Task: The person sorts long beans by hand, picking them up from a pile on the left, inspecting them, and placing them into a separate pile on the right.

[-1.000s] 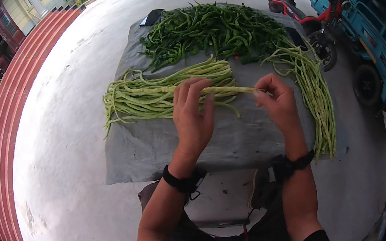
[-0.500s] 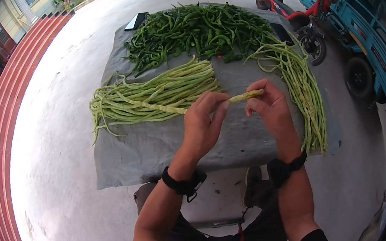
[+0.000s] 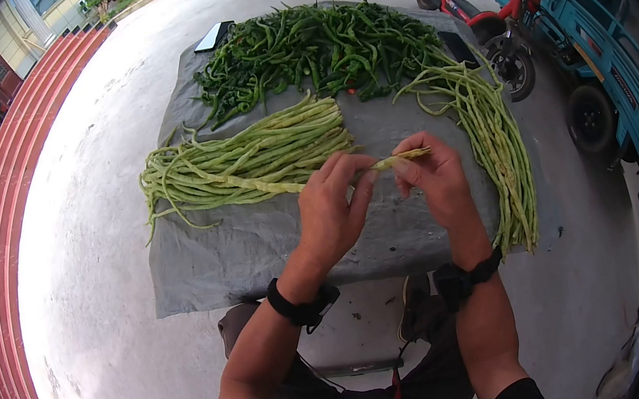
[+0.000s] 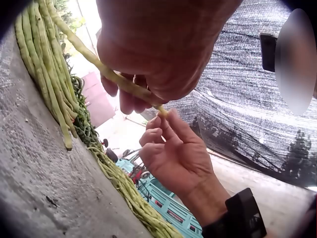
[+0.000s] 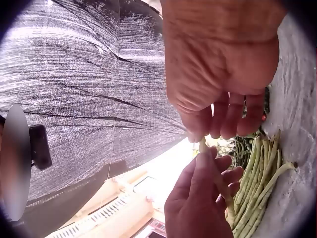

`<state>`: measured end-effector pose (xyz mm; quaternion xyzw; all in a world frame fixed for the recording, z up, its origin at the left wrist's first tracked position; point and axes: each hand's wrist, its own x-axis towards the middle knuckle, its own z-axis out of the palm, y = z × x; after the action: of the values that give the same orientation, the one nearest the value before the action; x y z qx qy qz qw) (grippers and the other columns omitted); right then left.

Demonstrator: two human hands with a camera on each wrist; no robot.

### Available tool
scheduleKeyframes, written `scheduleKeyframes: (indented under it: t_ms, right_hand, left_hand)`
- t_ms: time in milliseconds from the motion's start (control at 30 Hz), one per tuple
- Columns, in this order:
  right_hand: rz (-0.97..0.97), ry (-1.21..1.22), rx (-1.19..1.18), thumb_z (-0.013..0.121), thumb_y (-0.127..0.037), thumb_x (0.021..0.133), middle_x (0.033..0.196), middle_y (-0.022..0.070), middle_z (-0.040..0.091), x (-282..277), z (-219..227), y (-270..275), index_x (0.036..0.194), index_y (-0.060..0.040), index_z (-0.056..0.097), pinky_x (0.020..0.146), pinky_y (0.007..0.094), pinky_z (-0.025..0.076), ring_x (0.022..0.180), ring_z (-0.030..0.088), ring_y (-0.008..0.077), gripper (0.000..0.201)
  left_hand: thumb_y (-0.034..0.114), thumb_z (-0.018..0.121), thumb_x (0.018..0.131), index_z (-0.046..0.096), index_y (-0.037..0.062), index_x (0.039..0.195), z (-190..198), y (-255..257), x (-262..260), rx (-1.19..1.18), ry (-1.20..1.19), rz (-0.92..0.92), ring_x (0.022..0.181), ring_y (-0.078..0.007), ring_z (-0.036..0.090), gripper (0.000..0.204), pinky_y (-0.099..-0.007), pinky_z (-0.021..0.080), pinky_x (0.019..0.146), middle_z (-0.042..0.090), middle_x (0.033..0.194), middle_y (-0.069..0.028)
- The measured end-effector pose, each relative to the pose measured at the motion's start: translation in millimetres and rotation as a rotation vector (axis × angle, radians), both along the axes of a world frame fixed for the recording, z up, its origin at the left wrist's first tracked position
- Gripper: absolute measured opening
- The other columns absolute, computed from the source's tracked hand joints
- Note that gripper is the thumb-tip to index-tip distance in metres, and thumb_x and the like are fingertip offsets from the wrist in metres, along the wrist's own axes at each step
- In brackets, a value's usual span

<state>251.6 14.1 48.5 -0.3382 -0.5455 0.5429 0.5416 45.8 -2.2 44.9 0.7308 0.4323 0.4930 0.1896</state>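
A long yellowish-green bean (image 4: 116,77) runs through my left hand (image 3: 329,208), whose thumb and fingers pinch it near one end. My right hand (image 3: 440,183) grips the tip of the same bean between thumb and fingertips, a short way to the right of the left hand. In the head view the bean's other part reaches left over a pile of long beans (image 3: 241,157), which lies on a grey sheet (image 3: 261,247). Both hands are above the sheet's near half, and the left wrist view shows the fingertips of the two hands almost meeting.
Green chili peppers (image 3: 316,50) are heaped at the sheet's far side. A second bunch of long beans (image 3: 495,156) lies along its right edge. Two dark flat objects lie beside the peppers. Beyond are a red scooter (image 3: 464,7), a blue cargo vehicle (image 3: 596,34) and red steps (image 3: 34,180).
My left hand has slid right along the bean and its spread fingers have closed on it. The hands are closer together, and less of the bean shows between them. The head view has shifted slightly.
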Motion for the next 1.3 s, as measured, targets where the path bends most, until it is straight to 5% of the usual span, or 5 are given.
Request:
scheduleKeyframes:
  t_ms: [300, 500, 933, 1300]
  right_hand:
    - [-0.063, -0.017, 0.004, 0.076, -0.009, 0.104, 0.081, 0.0016, 0.067, -2.0, -1.9, 0.4, 0.107, -0.0015, 0.070, 0.063, 0.0249, 0.051, 0.071, 0.061, 0.0072, 0.010]
    - [-0.067, 0.209, -0.090, 0.076, -0.010, 0.104, 0.082, 0.0023, 0.067, 1.6, -6.1, 4.3, 0.112, -0.0010, 0.071, 0.063, 0.0266, 0.053, 0.070, 0.063, 0.0104, 0.013]
    - [0.007, 0.147, -0.092, 0.078, -0.013, 0.103, 0.087, 0.0033, 0.069, -13.1, -5.7, 1.8, 0.115, -0.0002, 0.073, 0.060, 0.0274, 0.054, 0.068, 0.064, 0.0109, 0.018]
    - [-0.020, 0.202, -0.072, 0.076, -0.013, 0.105, 0.091, 0.0052, 0.069, 0.2, -9.4, 5.7, 0.115, 0.0000, 0.072, 0.061, 0.0273, 0.055, 0.071, 0.064, 0.0103, 0.017]
  left_hand:
    - [0.006, 0.077, 0.099, 0.075, 0.0048, 0.114, 5.9, -0.1, -8.3, 0.040, 0.085, 0.040, 0.092, -0.0300, 0.076, 0.016, -0.0390, 0.059, 0.080, 0.077, 0.105, -0.0114]
    - [0.008, 0.078, 0.099, 0.076, 0.0052, 0.114, 7.3, 3.6, -21.6, 0.016, 0.132, 0.066, 0.093, -0.0292, 0.076, 0.015, -0.0393, 0.059, 0.080, 0.077, 0.104, -0.0106]
    - [0.008, 0.079, 0.097, 0.075, 0.0052, 0.112, 8.0, -0.7, -19.1, -0.028, 0.125, 0.059, 0.092, -0.0281, 0.078, 0.016, -0.0375, 0.060, 0.073, 0.077, 0.104, -0.0103]
    - [0.008, 0.084, 0.094, 0.074, 0.0038, 0.111, 8.3, 1.6, -22.1, -0.084, 0.029, -0.004, 0.094, -0.0261, 0.078, 0.020, -0.0373, 0.062, 0.084, 0.079, 0.106, -0.0095]
